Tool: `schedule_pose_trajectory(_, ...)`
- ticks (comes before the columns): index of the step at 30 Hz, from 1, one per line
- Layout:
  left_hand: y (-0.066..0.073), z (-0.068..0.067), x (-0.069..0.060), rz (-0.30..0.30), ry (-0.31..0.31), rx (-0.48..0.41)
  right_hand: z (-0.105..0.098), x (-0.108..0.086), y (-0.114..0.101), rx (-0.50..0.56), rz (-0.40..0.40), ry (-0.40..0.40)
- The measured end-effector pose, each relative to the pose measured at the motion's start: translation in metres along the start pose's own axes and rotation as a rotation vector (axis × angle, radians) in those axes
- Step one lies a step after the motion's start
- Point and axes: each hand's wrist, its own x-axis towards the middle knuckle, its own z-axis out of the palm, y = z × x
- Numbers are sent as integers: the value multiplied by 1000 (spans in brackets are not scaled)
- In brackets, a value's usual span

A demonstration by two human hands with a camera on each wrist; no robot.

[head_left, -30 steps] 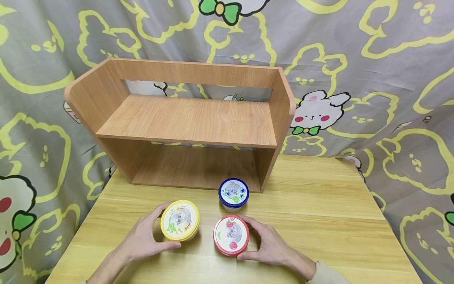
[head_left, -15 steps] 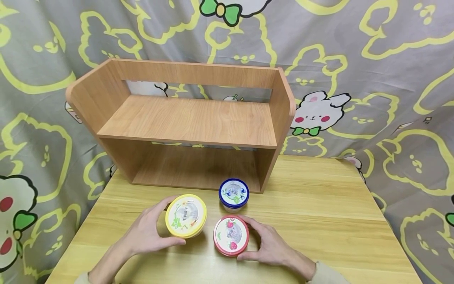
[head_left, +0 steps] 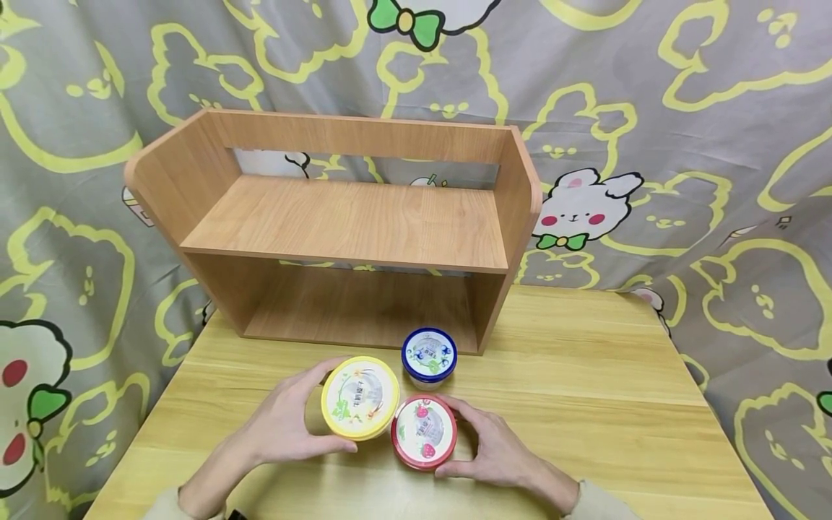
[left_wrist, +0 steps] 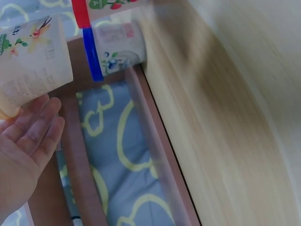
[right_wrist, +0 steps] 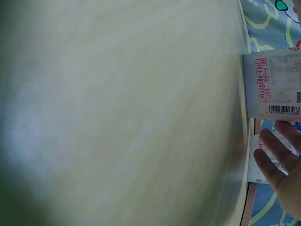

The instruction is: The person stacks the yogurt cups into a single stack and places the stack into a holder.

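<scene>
In the head view my left hand (head_left: 292,419) grips a yellow-lidded cup (head_left: 360,399) between thumb and fingers. That cup is raised off the table and tilted, its flower-printed side (left_wrist: 35,61) showing in the left wrist view. Beside it, my right hand (head_left: 487,444) holds a red-lidded cup (head_left: 424,432) with strawberry prints, thumb and fingers round its right side, standing on the table. Just behind that cup is a blue-lidded cup (head_left: 429,355) with blueberry prints, touched by neither hand. The lower walls of the held cups are mostly hidden from above.
A two-tier wooden shelf (head_left: 351,220) stands at the back left of the wooden table (head_left: 604,390), its lower front edge just behind the blue-lidded cup. A patterned curtain (head_left: 585,94) hangs behind and at both sides.
My left hand has carried the yellow-lidded cup to the right and upward, closer to the red-lidded cup. My right hand, the red-lidded cup and the blue-lidded cup have stayed put.
</scene>
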Motion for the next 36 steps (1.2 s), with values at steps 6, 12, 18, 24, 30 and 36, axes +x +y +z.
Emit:
schedule_pose_trajectory(6, 7, 4, 6, 5, -26, -22, 0, 0, 0, 6, 2, 0)
schedule_pose_trajectory(12, 15, 9, 11, 21, -41, -38, 0, 2, 0, 5, -16, 7)
schedule_pose_trajectory(18, 20, 14, 16, 53, -50, -64, 0, 1, 0, 3, -20, 2)
schedule_pose_trajectory(24, 25, 21, 19, 43, -66, -81, -1, 0, 0, 6, 22, -14)
schedule_pose_trajectory(30, 29, 28, 23, 52, -77, -105, 0, 0, 1, -12, 15, -5)
schedule_pose_trajectory(36, 31, 36, 26, 64, -92, -121, 0, 0, 1, -23, 13, -10)
